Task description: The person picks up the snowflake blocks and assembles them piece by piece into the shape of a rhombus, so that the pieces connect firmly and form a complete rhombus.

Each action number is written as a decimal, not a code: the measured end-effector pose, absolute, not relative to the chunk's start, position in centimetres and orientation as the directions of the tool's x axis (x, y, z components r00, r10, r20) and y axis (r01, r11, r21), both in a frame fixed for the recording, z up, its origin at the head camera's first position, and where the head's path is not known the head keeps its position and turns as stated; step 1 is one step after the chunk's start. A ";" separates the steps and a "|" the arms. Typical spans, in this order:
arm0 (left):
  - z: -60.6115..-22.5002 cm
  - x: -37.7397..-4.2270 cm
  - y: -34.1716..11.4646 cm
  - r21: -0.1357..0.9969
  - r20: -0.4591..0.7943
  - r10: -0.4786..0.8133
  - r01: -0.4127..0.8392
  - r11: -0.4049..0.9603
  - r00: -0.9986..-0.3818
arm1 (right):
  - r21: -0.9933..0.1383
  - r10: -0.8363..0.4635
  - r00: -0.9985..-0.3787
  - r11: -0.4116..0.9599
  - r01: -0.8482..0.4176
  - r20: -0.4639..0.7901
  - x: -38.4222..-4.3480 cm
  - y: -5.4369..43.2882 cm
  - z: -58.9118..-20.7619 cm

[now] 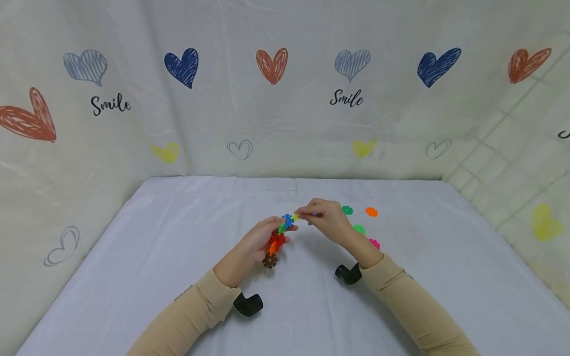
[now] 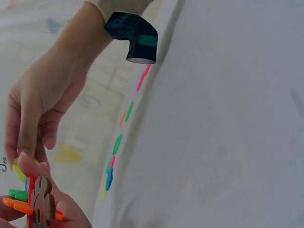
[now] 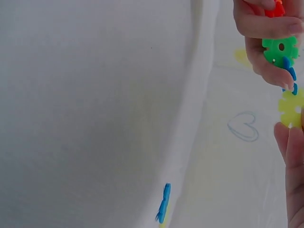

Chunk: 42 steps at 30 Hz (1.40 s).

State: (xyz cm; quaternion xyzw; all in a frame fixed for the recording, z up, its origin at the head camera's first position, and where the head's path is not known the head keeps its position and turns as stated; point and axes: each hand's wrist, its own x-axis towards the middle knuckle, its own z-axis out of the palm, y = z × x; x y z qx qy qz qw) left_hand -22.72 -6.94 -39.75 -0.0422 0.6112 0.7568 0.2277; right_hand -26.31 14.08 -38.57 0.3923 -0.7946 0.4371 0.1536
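My left hand (image 1: 262,236) holds a chain of notched plastic discs by its upper part. From the near end it runs through a brown disc (image 1: 269,261), an orange disc (image 1: 273,248), a red disc (image 1: 278,241), a green disc (image 3: 280,50) and a blue disc (image 1: 288,221). A yellow disc (image 3: 290,109) meets the blue one at the far end. Between thumb and fingertips my right hand (image 1: 327,217) pinches that yellow disc. In the right wrist view the yellow disc touches the blue one's edge; how deep the notches sit is hard to tell.
Loose discs lie on the white-covered table (image 1: 200,207) around the right forearm: green (image 1: 347,210), orange (image 1: 371,211), light green (image 1: 359,229) and pink (image 1: 375,243). A blue disc (image 3: 164,203) is partly behind the right hand. A printed curtain (image 1: 303,118) hangs at the back.
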 end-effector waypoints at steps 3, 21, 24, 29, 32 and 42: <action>-39.7 -22.7 -6.8 0.900 -0.352 0.289 -0.407 -0.156 -0.890 | -0.537 -0.498 -0.614 0.307 -0.785 0.612 -26.4 14.0 -38.7; -39.5 -22.9 -6.6 0.859 -0.371 0.368 -0.466 -0.213 -0.852 | -0.686 -0.529 -0.725 0.322 -0.653 0.441 -26.9 15.5 -37.7; -39.7 -23.0 -6.6 0.847 -0.380 0.347 -0.474 -0.242 -0.857 | -0.713 -0.493 -0.785 0.389 -0.584 0.374 -27.2 16.1 -37.4; -39.6 -23.3 -6.7 0.816 -0.401 0.321 -0.494 -0.300 -0.858 | -0.738 -0.437 -0.885 0.543 -0.401 0.159 -28.3 17.0 -37.2; -39.5 -23.3 -6.6 0.801 -0.407 0.312 -0.500 -0.330 -0.858 | -0.725 -0.425 -0.905 0.618 -0.304 0.017 -29.1 17.4 -37.4; -39.7 -23.5 -6.6 0.784 -0.366 0.306 -0.468 -0.409 -0.879 | -0.623 -0.387 -0.912 0.749 -0.224 -0.138 -31.2 17.8 -38.5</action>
